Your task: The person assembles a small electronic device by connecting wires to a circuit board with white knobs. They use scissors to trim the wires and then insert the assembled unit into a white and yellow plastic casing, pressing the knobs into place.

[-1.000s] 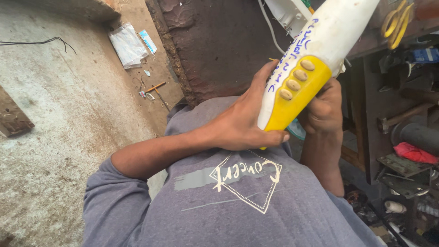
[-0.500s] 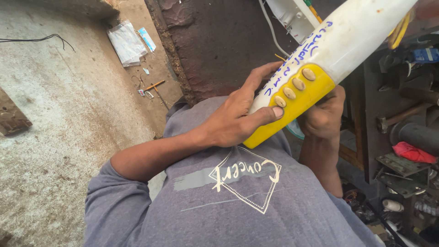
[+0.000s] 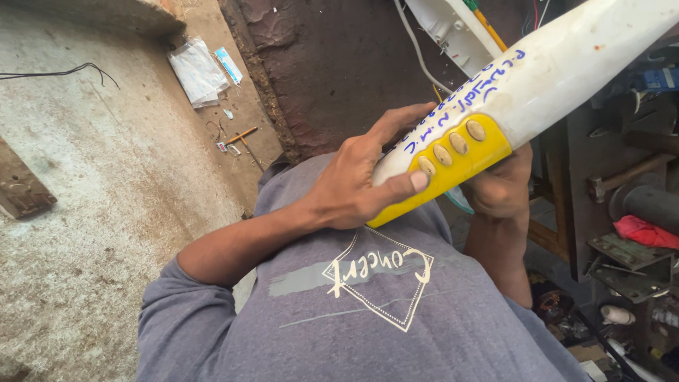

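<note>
Head view shows a long white plastic housing [image 3: 559, 64] with a yellow panel [image 3: 453, 166] at its lower end, held up in front of the chest. I count four oval buttons [image 3: 458, 143] in a row on the yellow panel, and blue handwriting runs along the white part above them. The housing slants from the middle of the scene up to the far right corner.

I see the left hand [image 3: 357, 184] wrapped around the lower end from the left, fingers closed on the housing, with the thumb [image 3: 403, 185] pressed flat against the yellow panel just below the nearest button. The right hand [image 3: 498, 187] sits under the housing on the right side; its fingers curl up against the underside and grip it, though the tips are hidden behind the housing.

Below the hands I see a grey shirt [image 3: 368, 311] with a pale diamond print. To the far left, a rough concrete surface [image 3: 85, 198] carries a clear plastic packet [image 3: 196, 72] and small scraps. A dark wall [image 3: 332, 64] stands behind the hands. At the right, shelves hold metal parts and a red cloth [image 3: 645, 231]. Another white casing [image 3: 453, 28] with a white cable shows at the far top.
</note>
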